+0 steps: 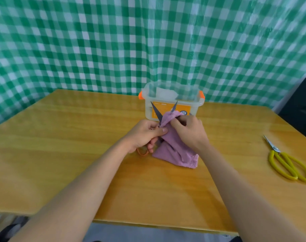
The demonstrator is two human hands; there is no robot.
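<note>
A pair of dark-bladed scissors (155, 111) with orange handles stands blades-up and spread apart over the middle of the wooden table (61, 154). My left hand (145, 135) grips the scissors near the handles; one orange loop shows below my fingers. A purple cloth (175, 151) drapes from the right blade down onto the table. My right hand (188, 130) pinches the cloth around that blade, just below its tip.
A clear plastic box (173, 102) with orange clips and an orange label stands just behind the blades. A second pair of scissors with yellow handles (286, 163) lies at the right of the table. A green checked curtain (96, 49) hangs behind; a dark chair (300, 109) is at far right.
</note>
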